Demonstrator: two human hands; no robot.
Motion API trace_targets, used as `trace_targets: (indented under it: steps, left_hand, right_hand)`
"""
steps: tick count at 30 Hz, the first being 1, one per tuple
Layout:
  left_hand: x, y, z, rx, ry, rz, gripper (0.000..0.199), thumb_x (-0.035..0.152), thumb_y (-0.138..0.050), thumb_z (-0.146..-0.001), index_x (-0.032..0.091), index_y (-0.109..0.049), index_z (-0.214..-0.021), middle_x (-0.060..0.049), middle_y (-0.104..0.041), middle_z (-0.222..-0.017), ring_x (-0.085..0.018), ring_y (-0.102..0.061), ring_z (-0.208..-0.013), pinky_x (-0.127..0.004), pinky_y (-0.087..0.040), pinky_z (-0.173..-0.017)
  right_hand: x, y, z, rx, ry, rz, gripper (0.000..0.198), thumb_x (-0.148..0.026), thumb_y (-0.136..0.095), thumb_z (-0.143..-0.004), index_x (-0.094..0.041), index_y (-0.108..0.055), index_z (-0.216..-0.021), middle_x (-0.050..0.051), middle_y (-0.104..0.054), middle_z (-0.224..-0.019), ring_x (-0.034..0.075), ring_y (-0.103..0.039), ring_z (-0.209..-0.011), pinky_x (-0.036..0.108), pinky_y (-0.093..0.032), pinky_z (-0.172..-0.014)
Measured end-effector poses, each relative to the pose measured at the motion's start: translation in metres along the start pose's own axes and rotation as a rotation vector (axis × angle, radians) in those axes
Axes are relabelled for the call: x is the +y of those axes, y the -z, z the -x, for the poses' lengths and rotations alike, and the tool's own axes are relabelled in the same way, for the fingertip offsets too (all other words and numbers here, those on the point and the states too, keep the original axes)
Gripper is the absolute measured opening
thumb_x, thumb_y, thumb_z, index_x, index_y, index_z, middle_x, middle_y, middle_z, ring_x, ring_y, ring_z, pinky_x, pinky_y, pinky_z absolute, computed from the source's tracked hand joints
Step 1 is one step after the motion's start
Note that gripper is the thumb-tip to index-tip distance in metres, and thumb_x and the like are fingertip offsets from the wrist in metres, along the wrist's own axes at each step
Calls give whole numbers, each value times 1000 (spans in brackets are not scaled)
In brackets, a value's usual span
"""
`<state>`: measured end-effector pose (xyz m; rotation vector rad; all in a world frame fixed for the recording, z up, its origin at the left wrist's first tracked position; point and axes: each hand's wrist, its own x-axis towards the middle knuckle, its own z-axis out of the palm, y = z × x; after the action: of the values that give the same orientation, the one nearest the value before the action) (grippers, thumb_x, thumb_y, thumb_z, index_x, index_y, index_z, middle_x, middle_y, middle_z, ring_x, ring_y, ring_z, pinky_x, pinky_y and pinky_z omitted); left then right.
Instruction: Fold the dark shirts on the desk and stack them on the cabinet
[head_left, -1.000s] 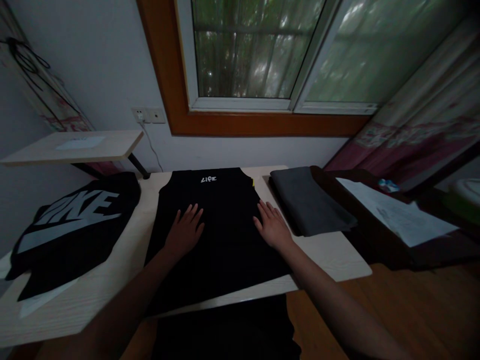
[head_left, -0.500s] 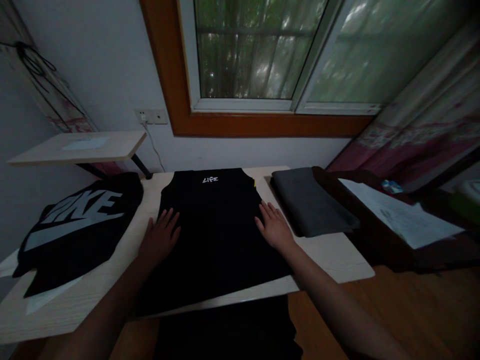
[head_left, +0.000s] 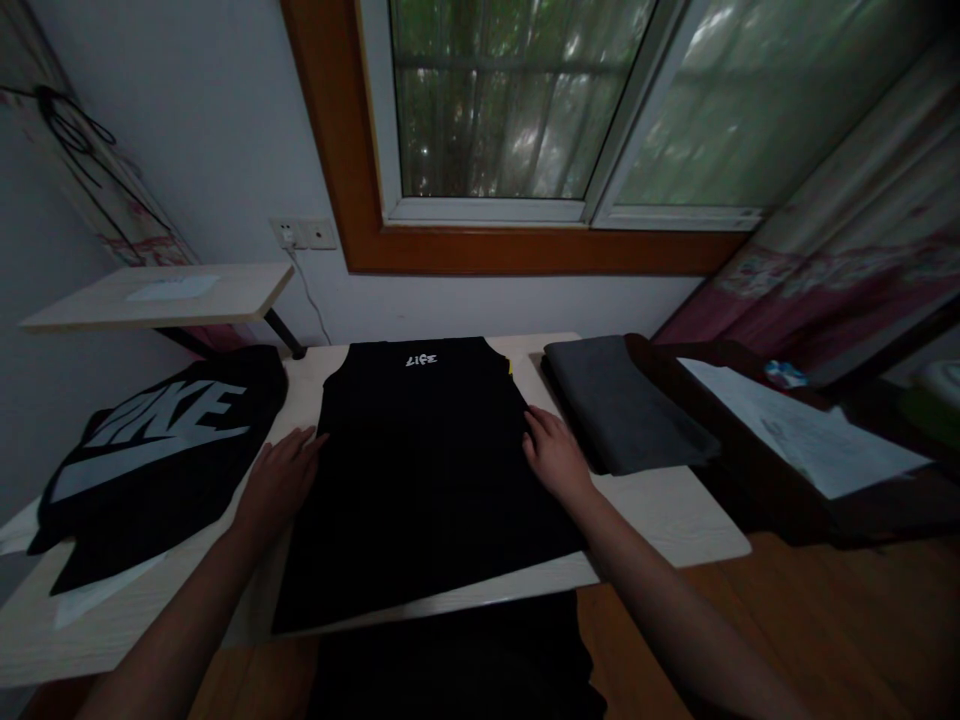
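Observation:
A black sleeveless top (head_left: 427,480) lies spread flat on the pale wooden table (head_left: 667,510), with small white lettering near its far edge and a bit of yellow at its upper right. At its left edge is my left hand (head_left: 279,480), the fingers stretched out and loosely together, their tips touching the cloth. My right hand (head_left: 556,458) rests on the right edge, fingers a little bent and apart. Neither hand visibly grips the fabric.
To the left lies a black garment with large grey lettering (head_left: 157,430), below a small raised shelf (head_left: 172,300). Folded dark grey cloth (head_left: 626,405) sits on the right. Beyond it, a white sheet (head_left: 802,430) lies on a dark surface. A window (head_left: 517,100) is behind.
My left hand has slid left, off the top's surface to its left edge. My right hand stays at the right edge, its fingers drawn in slightly. The top has not visibly moved.

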<state>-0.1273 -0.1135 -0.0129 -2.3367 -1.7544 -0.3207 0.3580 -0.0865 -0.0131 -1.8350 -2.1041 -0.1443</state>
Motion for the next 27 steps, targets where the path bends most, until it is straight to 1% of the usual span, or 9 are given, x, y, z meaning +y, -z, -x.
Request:
trace_targets:
  steps: [3, 5, 7, 9, 13, 15, 21, 24, 27]
  left_hand:
    - [-9, -2, 3, -17, -22, 40, 52, 16, -38, -95, 23, -56, -143, -12, -53, -152, -31, -47, -141, -58, -38, -115]
    - [-11, -2, 3, -3, -37, 87, 53, 13, -40, -92, 24, -58, -140, -12, -53, -151, -30, -50, -139, -56, -38, -115]
    - [-12, -2, 3, 25, -50, 146, 49, 13, -42, -90, 24, -63, -133, -12, -54, -148, -29, -52, -135, -52, -40, -115]
    - [-12, -2, 3, 56, -58, 198, 42, 14, -44, -89, 22, -67, -123, -13, -57, -143, -28, -54, -131, -49, -44, -112]
    - [-13, -1, 4, 85, -56, 249, 33, 15, -42, -90, 20, -71, -105, -14, -61, -131, -28, -56, -124, -48, -47, -108]
    - [-14, 0, 4, 79, -51, 271, 31, 17, -42, -91, 20, -71, -99, -13, -63, -127, -28, -56, -122, -48, -48, -107]
    - [-13, 6, 4, 80, -2, 314, 29, 21, -45, -90, 23, -73, -87, -10, -66, -119, -27, -59, -115, -47, -50, -103]
    - [-11, 11, 4, 72, 0, 319, 30, 20, -45, -86, 23, -73, -78, -10, -67, -115, -28, -59, -113, -48, -51, -101]
    - [-12, 15, 5, 91, -19, 352, 31, 17, -44, -81, 23, -73, -73, -10, -69, -111, -28, -60, -110, -48, -51, -101]
  right_hand:
    - [0, 6, -1, -3, -49, -11, 48, -28, -43, -99, -20, -58, -143, 13, -60, -139, 32, -52, -124, 49, -47, -103]
    - [1, 8, -1, -5, -63, -4, 46, -27, -44, -98, -20, -60, -140, 13, -63, -132, 32, -54, -116, 47, -48, -100]
    - [2, 9, -1, -3, -64, -1, 43, -26, -43, -99, -19, -61, -138, 14, -63, -126, 29, -57, -111, 42, -49, -98]
    - [2, 9, -1, -10, -75, 1, 42, -26, -42, -101, -18, -61, -137, 13, -63, -123, 26, -62, -104, 37, -51, -93]
    - [0, 13, -2, -67, -165, 65, 41, -30, -35, -106, -21, -61, -136, 11, -63, -119, 21, -67, -83, 32, -53, -74]
    - [-1, 16, -2, -96, -193, 111, 42, -32, -31, -107, -23, -61, -136, 11, -63, -118, 20, -68, -77, 32, -52, -69]
    - [-2, 20, -2, -157, -175, 197, 42, -34, -32, -108, -26, -57, -140, 12, -63, -119, 20, -71, -75, 32, -52, -64]
    - [-1, 20, -1, -191, -146, 238, 42, -31, -32, -107, -25, -54, -143, 13, -64, -119, 22, -72, -75, 33, -53, -64]
    - [-3, 23, 3, -243, -121, 279, 44, -26, -35, -105, -25, -49, -146, 13, -66, -119, 22, -73, -75, 32, -53, -64]
